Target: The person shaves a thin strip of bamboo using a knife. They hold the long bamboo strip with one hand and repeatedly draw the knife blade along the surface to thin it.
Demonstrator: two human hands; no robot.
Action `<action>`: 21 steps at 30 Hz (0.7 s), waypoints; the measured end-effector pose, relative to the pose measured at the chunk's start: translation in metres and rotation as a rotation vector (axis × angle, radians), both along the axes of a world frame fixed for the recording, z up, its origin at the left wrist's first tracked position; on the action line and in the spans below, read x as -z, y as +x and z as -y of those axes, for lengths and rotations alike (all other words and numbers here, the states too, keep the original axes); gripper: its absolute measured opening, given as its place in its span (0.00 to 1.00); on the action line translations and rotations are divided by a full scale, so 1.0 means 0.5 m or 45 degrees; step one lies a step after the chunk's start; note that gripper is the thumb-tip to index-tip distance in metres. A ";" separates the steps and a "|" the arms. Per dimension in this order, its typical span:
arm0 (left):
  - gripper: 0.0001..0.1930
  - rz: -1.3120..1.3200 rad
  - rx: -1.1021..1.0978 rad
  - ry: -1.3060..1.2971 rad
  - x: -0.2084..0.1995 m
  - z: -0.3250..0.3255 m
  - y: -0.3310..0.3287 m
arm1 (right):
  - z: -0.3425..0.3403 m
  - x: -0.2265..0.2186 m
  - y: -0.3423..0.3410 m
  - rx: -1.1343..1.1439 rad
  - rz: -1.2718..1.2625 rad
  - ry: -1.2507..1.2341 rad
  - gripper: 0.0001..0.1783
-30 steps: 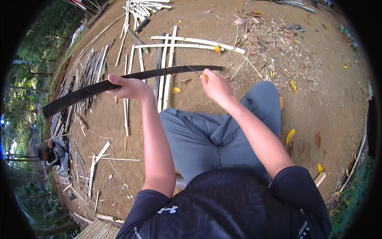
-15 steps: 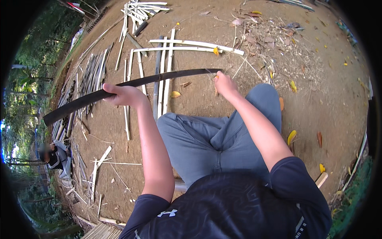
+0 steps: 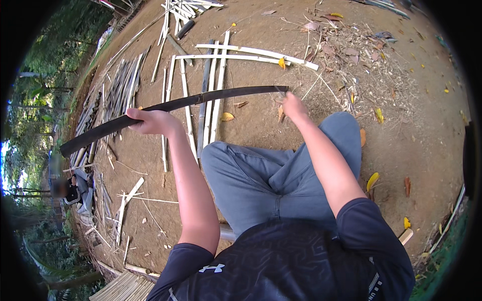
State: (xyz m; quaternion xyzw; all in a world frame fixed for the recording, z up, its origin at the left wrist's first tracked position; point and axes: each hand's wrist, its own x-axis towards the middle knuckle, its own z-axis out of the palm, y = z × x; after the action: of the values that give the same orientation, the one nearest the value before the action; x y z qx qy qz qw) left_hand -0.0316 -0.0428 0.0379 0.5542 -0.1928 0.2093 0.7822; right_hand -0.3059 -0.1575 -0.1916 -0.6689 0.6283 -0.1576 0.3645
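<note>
A long, dark bamboo strip [image 3: 175,104] runs slantwise before me, its wide end at the left and its tapered end at the right. Closed round the wider part, my left hand [image 3: 153,123] has its thumb over the strip and its palm below. My right hand [image 3: 295,106] is a fist at the tapered end, slightly blurred. A thin blade, seemingly a knife [image 3: 279,89], shows between that fist and the strip; its handle is mostly hidden. Beneath the strip, pale split bamboo pieces [image 3: 222,85] lie on the soil.
Crossed pale strips [image 3: 256,51] lie ahead, with a bundle of thin poles [image 3: 123,83] to the left. Shavings and dry leaves [image 3: 351,55] litter the ground at far right. My crossed legs [image 3: 276,170] are below my hands. Another person [image 3: 80,195] sits at the far left.
The view has shifted a little, moving the ground pieces rightward. My right hand has moved slightly right at the strip's tapered end; my left hand keeps its hold.
</note>
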 end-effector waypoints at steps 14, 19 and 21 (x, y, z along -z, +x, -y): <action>0.34 0.056 0.068 -0.003 -0.015 -0.002 -0.032 | -0.048 -0.106 -0.006 0.093 0.190 0.023 0.18; 0.34 0.039 0.083 -0.019 -0.025 -0.001 -0.059 | -0.192 -0.293 0.011 -0.149 0.709 -0.278 0.15; 0.34 0.023 0.098 -0.066 -0.027 0.002 -0.066 | -0.243 -0.351 0.021 -0.214 0.676 -0.315 0.14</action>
State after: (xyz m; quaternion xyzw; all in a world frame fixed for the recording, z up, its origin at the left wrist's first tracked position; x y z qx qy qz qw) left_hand -0.0647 -0.0437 0.0514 0.5242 -0.2157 0.1890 0.8019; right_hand -0.2956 -0.0358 -0.0162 -0.6934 0.4297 -0.3714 0.4435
